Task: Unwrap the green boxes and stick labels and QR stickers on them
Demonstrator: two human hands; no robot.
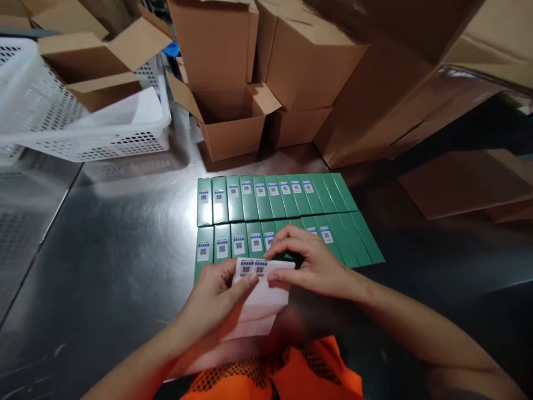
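Note:
Two rows of green boxes [270, 201] lie side by side on the steel table [116, 250], many with a small white-and-blue code label on top. My left hand [216, 300] holds a white label sheet [262, 297] by its left edge, thumb on top. My right hand [310, 261] rests at the sheet's top right corner, fingertips pinching at a label there, just above the near row of boxes. Some boxes on the right of both rows carry no label.
A white perforated plastic basket [83, 128] stands at the back left with a cardboard box in it. Open and closed cardboard cartons [233, 119] crowd the back and right of the table. My orange mesh vest [283, 372] shows at the bottom.

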